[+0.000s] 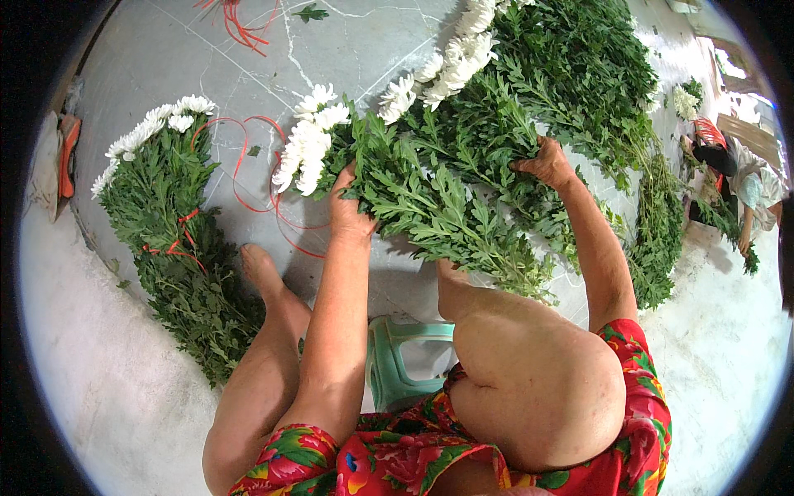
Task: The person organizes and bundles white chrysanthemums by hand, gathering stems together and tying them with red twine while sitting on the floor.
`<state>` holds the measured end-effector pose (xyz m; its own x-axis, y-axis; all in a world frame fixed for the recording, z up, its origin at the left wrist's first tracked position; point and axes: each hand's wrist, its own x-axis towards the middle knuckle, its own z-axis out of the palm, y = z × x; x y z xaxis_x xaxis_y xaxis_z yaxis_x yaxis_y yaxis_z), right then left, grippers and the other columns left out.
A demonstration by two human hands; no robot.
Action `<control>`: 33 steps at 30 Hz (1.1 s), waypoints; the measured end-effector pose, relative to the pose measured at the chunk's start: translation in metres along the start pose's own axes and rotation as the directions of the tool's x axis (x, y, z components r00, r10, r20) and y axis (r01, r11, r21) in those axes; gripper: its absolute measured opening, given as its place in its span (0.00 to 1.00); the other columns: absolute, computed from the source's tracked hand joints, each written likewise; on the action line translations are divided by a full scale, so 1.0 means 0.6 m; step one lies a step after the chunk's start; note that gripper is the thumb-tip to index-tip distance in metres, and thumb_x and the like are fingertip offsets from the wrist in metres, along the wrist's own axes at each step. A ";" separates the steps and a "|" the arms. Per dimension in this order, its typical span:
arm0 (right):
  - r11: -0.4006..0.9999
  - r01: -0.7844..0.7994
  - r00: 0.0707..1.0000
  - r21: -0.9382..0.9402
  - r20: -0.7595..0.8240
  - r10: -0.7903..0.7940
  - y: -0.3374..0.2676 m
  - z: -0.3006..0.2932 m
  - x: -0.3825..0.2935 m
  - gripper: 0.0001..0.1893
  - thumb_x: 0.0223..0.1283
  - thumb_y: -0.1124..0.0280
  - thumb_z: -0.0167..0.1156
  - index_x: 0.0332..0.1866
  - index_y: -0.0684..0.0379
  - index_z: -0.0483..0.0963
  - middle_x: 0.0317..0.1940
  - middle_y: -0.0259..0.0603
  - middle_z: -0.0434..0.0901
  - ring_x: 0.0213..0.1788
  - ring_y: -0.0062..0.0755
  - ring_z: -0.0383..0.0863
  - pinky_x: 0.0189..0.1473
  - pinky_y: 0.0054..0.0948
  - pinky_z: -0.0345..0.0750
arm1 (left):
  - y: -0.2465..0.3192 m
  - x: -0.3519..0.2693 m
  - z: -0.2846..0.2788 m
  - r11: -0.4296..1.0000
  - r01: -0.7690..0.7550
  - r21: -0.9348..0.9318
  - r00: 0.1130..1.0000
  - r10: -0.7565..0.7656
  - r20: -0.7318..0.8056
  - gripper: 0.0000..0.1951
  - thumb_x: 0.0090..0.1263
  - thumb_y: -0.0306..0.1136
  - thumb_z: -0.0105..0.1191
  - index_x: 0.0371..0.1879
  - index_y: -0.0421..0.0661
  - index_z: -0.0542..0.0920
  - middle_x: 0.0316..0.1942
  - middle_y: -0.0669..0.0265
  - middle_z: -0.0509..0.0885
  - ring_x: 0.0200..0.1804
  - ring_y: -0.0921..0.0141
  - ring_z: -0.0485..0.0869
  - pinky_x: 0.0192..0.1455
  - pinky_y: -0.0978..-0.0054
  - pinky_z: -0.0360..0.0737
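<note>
My left hand (pixel 350 204) is closed around a small bunch of white chrysanthemums, just below the flower heads (pixel 307 146). Their leafy stems (pixel 446 204) slant down to the right across my forearm's far side. My right hand (pixel 549 164) grasps leafy chrysanthemum stems at the near edge of a large pile (pixel 577 68); foliage hides some of its fingertips. White blooms (pixel 459 65) line the pile's left side. By my left leg lies a bundle of chrysanthemums (pixel 180 186), bound around the middle with red ribbon (pixel 180 239).
Loose red ribbon (pixel 239 167) curls on the grey tiled floor (pixel 248 80), with more red strips (pixel 239 28) farther off. Between my legs stands a green plastic stool (pixel 388 366). At right, another person (pixel 750 186) handles greenery. An orange object (pixel 68 155) sits at far left.
</note>
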<state>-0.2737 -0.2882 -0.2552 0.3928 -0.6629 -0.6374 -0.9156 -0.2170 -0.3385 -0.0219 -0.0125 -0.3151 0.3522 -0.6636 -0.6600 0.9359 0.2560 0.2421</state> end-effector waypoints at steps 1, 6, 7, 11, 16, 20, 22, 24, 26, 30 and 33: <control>0.998 -0.015 1.000 -0.057 -0.004 0.015 -0.011 0.003 -0.004 0.33 0.41 0.61 0.81 0.54 0.66 0.79 0.43 0.48 0.88 0.43 0.37 0.87 0.52 0.35 0.82 | 0.000 0.002 -0.004 1.000 0.002 -0.001 1.000 -0.002 0.014 0.13 0.76 0.36 0.55 0.51 0.41 0.84 0.44 0.61 0.88 0.43 0.63 0.88 0.47 0.63 0.87; 0.998 0.045 0.998 0.036 -0.039 -0.043 0.015 0.024 -0.014 0.33 0.45 0.71 0.77 0.61 0.65 0.76 0.48 0.50 0.87 0.49 0.42 0.86 0.56 0.37 0.80 | -0.004 0.000 0.003 0.999 0.054 -0.003 0.998 -0.054 0.036 0.14 0.74 0.36 0.57 0.50 0.40 0.84 0.44 0.60 0.89 0.43 0.63 0.88 0.48 0.63 0.86; 0.987 0.039 0.999 0.153 -0.030 -0.035 0.017 0.017 -0.021 0.32 0.46 0.74 0.75 0.62 0.65 0.75 0.49 0.48 0.87 0.49 0.39 0.86 0.57 0.37 0.80 | -0.004 -0.004 0.010 0.998 0.059 0.000 0.998 -0.059 0.015 0.13 0.74 0.37 0.57 0.49 0.41 0.84 0.43 0.61 0.88 0.43 0.63 0.88 0.47 0.63 0.86; 0.929 -0.016 1.000 0.371 -0.013 0.022 -0.028 -0.036 -0.082 0.30 0.52 0.86 0.65 0.65 0.68 0.73 0.55 0.45 0.84 0.55 0.30 0.80 0.61 0.32 0.76 | 0.006 -0.016 0.026 0.998 0.064 -0.005 0.998 -0.064 0.022 0.13 0.75 0.37 0.55 0.48 0.42 0.83 0.42 0.61 0.88 0.43 0.63 0.87 0.47 0.62 0.86; 0.842 -0.037 0.990 0.539 -0.094 0.103 0.047 -0.100 -0.123 0.38 0.58 0.82 0.62 0.76 0.67 0.58 0.56 0.45 0.82 0.52 0.37 0.84 0.58 0.33 0.78 | -0.002 -0.020 0.059 0.997 0.071 -0.016 0.981 -0.067 0.183 0.14 0.77 0.35 0.53 0.53 0.39 0.83 0.47 0.62 0.88 0.47 0.65 0.87 0.52 0.66 0.85; 0.885 -0.067 0.987 0.460 -0.101 0.127 0.036 -0.140 -0.161 0.39 0.61 0.79 0.62 0.78 0.66 0.55 0.50 0.43 0.83 0.46 0.33 0.82 0.49 0.33 0.80 | -0.001 -0.009 0.075 0.996 0.089 -0.006 0.988 -0.087 0.126 0.16 0.73 0.37 0.60 0.52 0.39 0.84 0.46 0.62 0.88 0.46 0.66 0.87 0.52 0.66 0.84; 0.880 -0.022 0.995 0.474 -0.072 0.064 -0.007 -0.147 -0.206 0.35 0.62 0.77 0.64 0.74 0.66 0.60 0.48 0.42 0.83 0.45 0.31 0.81 0.48 0.33 0.80 | -0.009 -0.017 0.092 0.993 0.103 -0.052 0.994 -0.100 0.053 0.16 0.70 0.34 0.64 0.52 0.37 0.84 0.46 0.61 0.88 0.45 0.66 0.87 0.50 0.66 0.85; 0.837 0.094 0.994 0.539 -0.007 -0.107 -0.025 -0.153 -0.241 0.30 0.62 0.76 0.67 0.69 0.66 0.65 0.46 0.42 0.83 0.44 0.31 0.82 0.48 0.33 0.80 | -0.018 -0.028 0.119 0.997 0.066 -0.030 0.998 -0.066 -0.005 0.17 0.70 0.33 0.63 0.53 0.37 0.83 0.48 0.61 0.88 0.46 0.66 0.87 0.51 0.65 0.85; 0.816 -0.010 0.992 0.578 0.107 -0.064 -0.106 -0.117 -0.259 0.27 0.62 0.77 0.69 0.65 0.66 0.69 0.47 0.40 0.84 0.46 0.31 0.83 0.49 0.33 0.81 | -0.022 -0.049 0.128 0.999 -0.031 0.011 0.999 0.030 0.024 0.15 0.72 0.32 0.59 0.53 0.37 0.83 0.50 0.60 0.87 0.49 0.65 0.87 0.53 0.65 0.85; 0.845 -0.075 0.952 0.529 0.291 -0.098 -0.199 -0.038 -0.238 0.19 0.66 0.71 0.69 0.58 0.65 0.74 0.38 0.34 0.86 0.40 0.21 0.81 0.42 0.27 0.79 | -0.027 -0.060 0.129 0.994 -0.013 0.105 1.000 0.016 -0.025 0.15 0.73 0.36 0.58 0.52 0.39 0.83 0.46 0.61 0.87 0.46 0.65 0.87 0.49 0.66 0.84; 0.734 0.040 0.931 0.678 0.242 -0.274 -0.187 0.013 -0.216 0.15 0.68 0.69 0.67 0.55 0.64 0.78 0.42 0.33 0.86 0.42 0.20 0.80 0.44 0.25 0.79 | -0.037 -0.053 0.123 0.998 -0.044 0.041 0.998 0.043 0.039 0.12 0.72 0.34 0.59 0.48 0.40 0.84 0.43 0.62 0.86 0.42 0.68 0.86 0.44 0.68 0.84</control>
<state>-0.2211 -0.1725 -0.1400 0.6375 -0.3841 -0.6679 -0.5979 0.3001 -0.7433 -0.0531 -0.0490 -0.2472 0.3921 -0.6789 -0.6208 0.9189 0.2564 0.3000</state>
